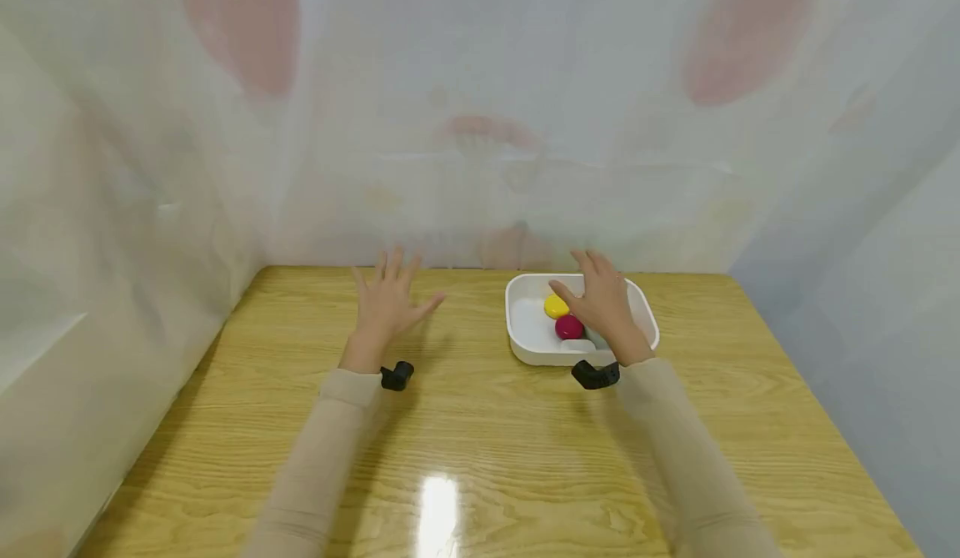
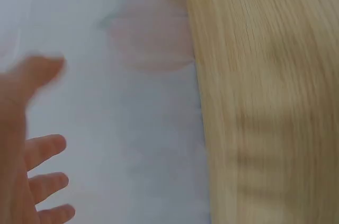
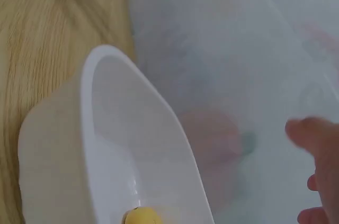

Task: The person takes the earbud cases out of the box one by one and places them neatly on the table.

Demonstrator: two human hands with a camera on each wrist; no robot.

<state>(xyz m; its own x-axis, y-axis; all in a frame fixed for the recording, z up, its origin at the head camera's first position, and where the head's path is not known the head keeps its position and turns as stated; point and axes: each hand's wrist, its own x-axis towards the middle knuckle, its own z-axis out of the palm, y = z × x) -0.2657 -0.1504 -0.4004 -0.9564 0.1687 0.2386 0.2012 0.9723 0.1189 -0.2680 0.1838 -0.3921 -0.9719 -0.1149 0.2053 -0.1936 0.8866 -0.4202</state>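
Note:
My left hand (image 1: 384, 308) hovers above the left part of the table with its fingers spread and nothing in them. In the left wrist view its thumb and fingertips show apart from anything else. My right hand (image 1: 606, 304) is held over the right side of a white tub (image 1: 512, 320), fingers extended and holding nothing. Inside the tub lie a round yellow thing (image 1: 556, 306) and a dark red, glossy round thing (image 1: 568, 327). A pale thing (image 1: 577, 345) shows near its front wall, and the hand hides part of the contents.
A wood-grain table (image 1: 480, 433) carries the tub near its back edge. Whitish sheeting (image 1: 480, 66) with faded fruit prints hangs behind and at both sides. Each wrist wears a black camera mount, such as the left one (image 1: 397, 376).

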